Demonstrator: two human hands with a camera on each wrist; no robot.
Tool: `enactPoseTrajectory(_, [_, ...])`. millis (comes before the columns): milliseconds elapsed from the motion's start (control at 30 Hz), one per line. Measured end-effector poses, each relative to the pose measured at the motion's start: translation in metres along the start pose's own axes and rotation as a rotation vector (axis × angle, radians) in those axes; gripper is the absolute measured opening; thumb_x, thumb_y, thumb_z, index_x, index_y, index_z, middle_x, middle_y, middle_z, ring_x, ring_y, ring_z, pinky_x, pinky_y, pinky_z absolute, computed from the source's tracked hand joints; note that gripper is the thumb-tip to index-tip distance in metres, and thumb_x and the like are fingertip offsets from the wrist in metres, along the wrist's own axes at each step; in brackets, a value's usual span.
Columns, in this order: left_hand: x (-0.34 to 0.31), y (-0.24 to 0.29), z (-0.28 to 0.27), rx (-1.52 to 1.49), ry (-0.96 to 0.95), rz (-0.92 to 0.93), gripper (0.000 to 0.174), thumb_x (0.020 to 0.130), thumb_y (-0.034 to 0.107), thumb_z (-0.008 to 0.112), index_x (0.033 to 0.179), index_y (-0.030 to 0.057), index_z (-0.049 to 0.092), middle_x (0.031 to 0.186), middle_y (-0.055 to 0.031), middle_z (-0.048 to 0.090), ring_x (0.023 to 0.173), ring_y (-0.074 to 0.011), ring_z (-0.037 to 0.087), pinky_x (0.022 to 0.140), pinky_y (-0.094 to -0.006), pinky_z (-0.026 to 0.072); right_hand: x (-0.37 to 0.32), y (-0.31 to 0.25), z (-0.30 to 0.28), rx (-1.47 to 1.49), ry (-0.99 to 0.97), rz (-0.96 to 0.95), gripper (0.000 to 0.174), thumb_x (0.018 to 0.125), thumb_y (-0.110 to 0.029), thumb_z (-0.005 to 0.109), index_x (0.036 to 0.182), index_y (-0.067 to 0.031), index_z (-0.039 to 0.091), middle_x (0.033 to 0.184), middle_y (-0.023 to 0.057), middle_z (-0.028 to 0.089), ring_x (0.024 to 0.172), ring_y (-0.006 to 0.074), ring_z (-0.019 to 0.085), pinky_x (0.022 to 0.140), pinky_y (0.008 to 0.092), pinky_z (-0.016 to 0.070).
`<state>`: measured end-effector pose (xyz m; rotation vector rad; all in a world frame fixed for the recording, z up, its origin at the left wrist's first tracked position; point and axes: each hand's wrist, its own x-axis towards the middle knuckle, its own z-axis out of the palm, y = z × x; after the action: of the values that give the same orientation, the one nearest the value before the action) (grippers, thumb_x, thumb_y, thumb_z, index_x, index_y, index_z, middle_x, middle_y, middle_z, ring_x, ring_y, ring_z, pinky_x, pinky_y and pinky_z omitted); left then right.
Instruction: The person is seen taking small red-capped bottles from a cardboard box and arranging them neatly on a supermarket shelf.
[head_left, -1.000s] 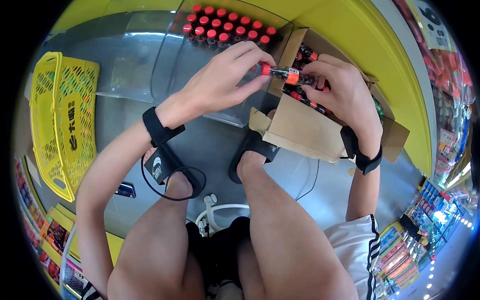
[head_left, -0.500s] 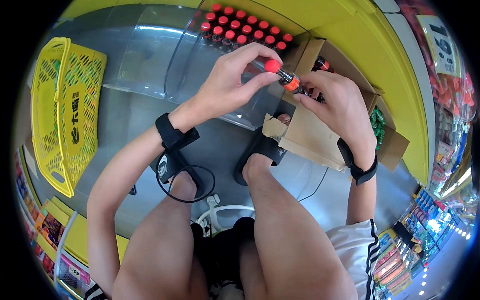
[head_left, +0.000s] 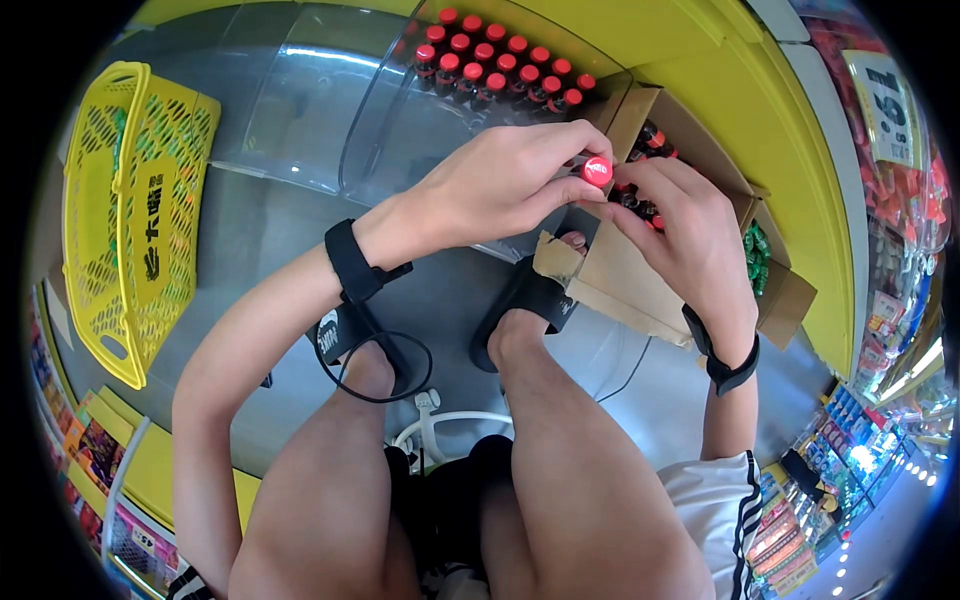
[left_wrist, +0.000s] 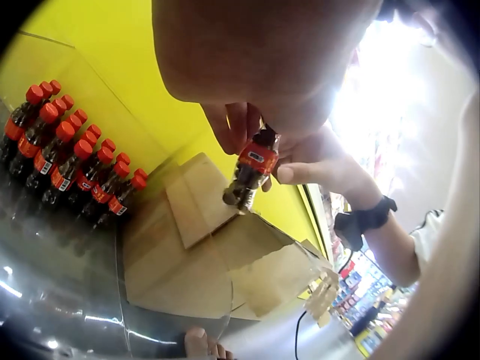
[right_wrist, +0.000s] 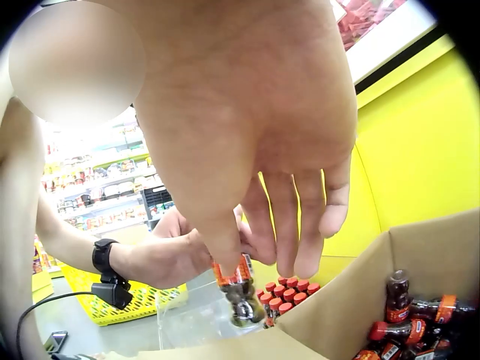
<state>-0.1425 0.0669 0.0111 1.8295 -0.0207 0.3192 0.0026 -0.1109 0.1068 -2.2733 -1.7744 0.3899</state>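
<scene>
My left hand (head_left: 500,185) pinches a small cola bottle (head_left: 597,172) near its red cap, over the near-left side of an open cardboard box (head_left: 630,285). Seen from the left wrist, the bottle (left_wrist: 255,163) hangs base down, its red label showing. Close beside it is my right hand (head_left: 695,230), the thumb tip right at the label and the other fingers fairly straight. More cola bottles (right_wrist: 409,330) lie jumbled inside the box. To the left, rows of upright red-capped bottles (head_left: 495,75) stand in a clear plastic bin (head_left: 385,150).
A yellow perforated basket (head_left: 165,240) stands on the floor at left. Green packets (head_left: 755,255) sit by the box's right end. A yellow panel (head_left: 800,170) runs behind the box. My slippered feet (head_left: 525,310) and a cable (head_left: 432,365) are below.
The bottle has swung from lying sideways to upright, cap toward the head camera, and moved right with my left hand. The right hand's fingers have shifted from its base end to beside it.
</scene>
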Motion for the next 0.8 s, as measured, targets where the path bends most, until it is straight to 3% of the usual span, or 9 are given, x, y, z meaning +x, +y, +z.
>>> enactPoseTrajectory(233, [0.002, -0.006, -0.003, 0.156, 0.1, 0.082, 0.036, 0.089, 0.015, 0.089, 0.117, 0.0021, 0.071, 0.105, -0.011, 0.077, 0.096, -0.0291, 0.076, 0.084, -0.0381, 0.06, 0.011, -0.008, -0.002, 0.113, 0.047, 0.002, 0.028, 0.092, -0.013, 0.079, 0.117, -0.0069, 0.068, 0.101, 0.0108, 0.074, 0.091, 0.0349, 0.071, 0.076, 0.0447, 0.0573])
enactPoseTrajectory(433, [0.0, -0.011, -0.007, 0.184, 0.095, 0.055, 0.033, 0.085, 0.018, 0.092, 0.106, 0.0021, 0.072, 0.1, -0.0104, 0.077, 0.091, -0.0287, 0.074, 0.08, -0.0368, 0.059, 0.018, -0.015, -0.001, 0.223, 0.055, -0.05, 0.022, 0.094, -0.009, 0.075, 0.115, -0.0066, 0.068, 0.099, 0.0137, 0.073, 0.088, 0.0368, 0.071, 0.074, 0.0464, 0.0561])
enactPoseTrajectory(633, [0.0, -0.019, 0.001, 0.162, 0.144, 0.1, 0.035, 0.087, 0.023, 0.09, 0.106, 0.0023, 0.069, 0.096, -0.0129, 0.075, 0.089, -0.0322, 0.074, 0.075, -0.0415, 0.0588, 0.029, -0.011, 0.002, 0.182, -0.093, -0.023, 0.021, 0.094, -0.01, 0.075, 0.114, -0.0046, 0.069, 0.092, 0.0158, 0.07, 0.083, 0.0392, 0.069, 0.07, 0.0488, 0.0538])
enactPoseTrajectory(800, [-0.005, -0.03, -0.003, 0.108, 0.165, -0.013, 0.037, 0.086, 0.018, 0.091, 0.113, 0.0017, 0.072, 0.103, -0.0122, 0.077, 0.095, -0.0289, 0.076, 0.08, -0.0388, 0.0604, 0.045, 0.001, 0.011, 0.211, -0.048, -0.094, 0.018, 0.094, -0.011, 0.075, 0.109, -0.0018, 0.073, 0.091, 0.0171, 0.07, 0.083, 0.04, 0.069, 0.072, 0.0487, 0.0548])
